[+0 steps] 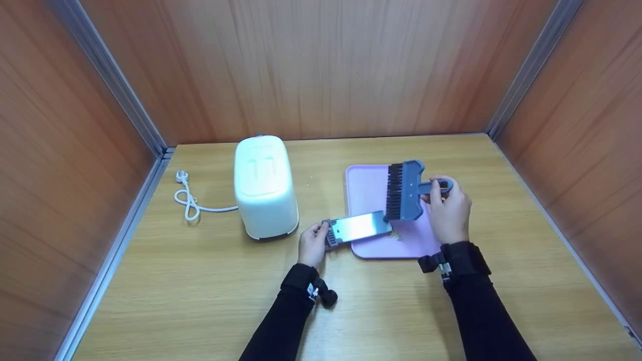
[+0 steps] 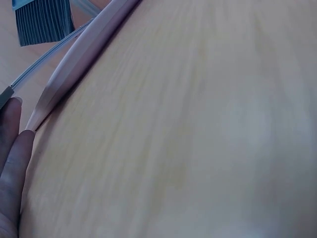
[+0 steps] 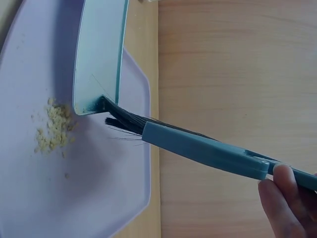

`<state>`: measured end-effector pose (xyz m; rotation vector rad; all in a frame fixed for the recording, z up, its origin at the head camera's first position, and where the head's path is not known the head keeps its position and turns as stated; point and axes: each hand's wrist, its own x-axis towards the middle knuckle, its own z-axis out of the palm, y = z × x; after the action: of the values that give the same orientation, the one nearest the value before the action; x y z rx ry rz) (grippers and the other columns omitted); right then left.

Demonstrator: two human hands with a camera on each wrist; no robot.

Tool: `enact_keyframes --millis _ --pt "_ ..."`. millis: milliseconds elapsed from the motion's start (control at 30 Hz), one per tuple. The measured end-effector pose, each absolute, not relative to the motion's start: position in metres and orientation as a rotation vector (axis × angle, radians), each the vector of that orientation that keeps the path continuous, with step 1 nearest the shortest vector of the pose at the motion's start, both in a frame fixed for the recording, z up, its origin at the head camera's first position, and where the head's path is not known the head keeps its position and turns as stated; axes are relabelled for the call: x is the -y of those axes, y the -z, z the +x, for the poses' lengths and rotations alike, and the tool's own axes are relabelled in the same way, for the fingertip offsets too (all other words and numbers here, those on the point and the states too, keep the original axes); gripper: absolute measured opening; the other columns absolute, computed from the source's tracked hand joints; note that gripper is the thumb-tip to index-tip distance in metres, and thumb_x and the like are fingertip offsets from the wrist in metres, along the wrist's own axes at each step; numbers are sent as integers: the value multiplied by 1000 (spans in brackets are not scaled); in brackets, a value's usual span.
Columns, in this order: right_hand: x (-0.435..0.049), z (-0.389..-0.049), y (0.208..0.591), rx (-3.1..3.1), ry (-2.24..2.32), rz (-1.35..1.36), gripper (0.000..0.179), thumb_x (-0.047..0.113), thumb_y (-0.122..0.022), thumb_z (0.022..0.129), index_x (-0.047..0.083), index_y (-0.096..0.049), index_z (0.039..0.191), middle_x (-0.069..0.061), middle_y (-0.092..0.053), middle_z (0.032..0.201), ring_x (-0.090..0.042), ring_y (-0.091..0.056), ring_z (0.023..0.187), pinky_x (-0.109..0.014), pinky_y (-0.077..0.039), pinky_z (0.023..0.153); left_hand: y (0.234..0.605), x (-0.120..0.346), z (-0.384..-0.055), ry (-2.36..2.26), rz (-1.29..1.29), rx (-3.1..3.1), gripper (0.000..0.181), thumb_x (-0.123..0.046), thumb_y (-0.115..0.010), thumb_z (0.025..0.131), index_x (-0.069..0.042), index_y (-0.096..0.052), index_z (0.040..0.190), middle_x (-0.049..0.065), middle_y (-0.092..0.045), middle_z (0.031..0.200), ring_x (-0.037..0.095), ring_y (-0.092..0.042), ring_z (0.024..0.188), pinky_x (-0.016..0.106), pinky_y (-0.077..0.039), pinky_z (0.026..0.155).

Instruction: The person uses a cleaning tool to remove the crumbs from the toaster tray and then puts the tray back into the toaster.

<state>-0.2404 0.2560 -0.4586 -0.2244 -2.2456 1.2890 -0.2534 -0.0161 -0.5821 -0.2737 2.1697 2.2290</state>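
- The brush point(image 1: 414, 190) is held over the tray, its bristles directed toward 9 o'clock and its handle toward 3 o'clock in the head view.
- The brush handle is held in the narrow grip of the right hand point(image 1: 449, 210), at the tray's 3 o'clock side.
- The dustpan point(image 1: 360, 227) is extended over the tray from the 8 o'clock side; whether the tray is touched by it cannot be told.
- The dustpan's dark end is pinched in the narrow grip of the left hand point(image 1: 312, 245).
- The dustpan's far end is touched by the bristle tips, as seen in the right wrist view.
- Pale crumbs point(image 3: 57, 126) are scattered on the tray, toward its 6 o'clock edge, just beside the dustpan's far end.
- The lilac tray point(image 1: 365, 185) is laid flat on the wood-grained surface point(image 1: 210, 291).
- A white appliance point(image 1: 263, 173) is placed upright at the tray's 9 o'clock, well apart from the brush.
- A looped white cord point(image 1: 190, 204) with a plug is laid at the appliance's 9 o'clock.
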Motion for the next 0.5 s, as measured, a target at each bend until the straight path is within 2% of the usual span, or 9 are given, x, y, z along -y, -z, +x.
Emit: enact_keyframes --millis 67,300,500 --pt "-257 -239 459 2253 -1273 -218 28 15 -52 113 -5 -67 126 -19 -74 111 -26 -76 86 -12 -56 70 581 16 -253 -2234 -269 -2170 37 -21 -58 111 9 -69 130 7 -72 96 9 -63 79 20 -54 67" --pt "-259 -232 458 2304 -1252 -177 26 12 -54 112 -6 -68 123 -20 -74 108 -29 -75 84 -11 -55 68 583 15 -254 -2259 -277 -2139 35 -18 -58 110 9 -69 129 8 -71 96 10 -63 79 20 -55 67" --pt "-260 -228 456 2335 -1219 -137 23 11 -56 111 -5 -70 120 -21 -74 107 -1 -67 72 -11 -54 65 583 17 -255 -2248 -245 -2165 34 -18 -57 111 9 -71 124 6 -71 92 9 -62 76 20 -53 62"
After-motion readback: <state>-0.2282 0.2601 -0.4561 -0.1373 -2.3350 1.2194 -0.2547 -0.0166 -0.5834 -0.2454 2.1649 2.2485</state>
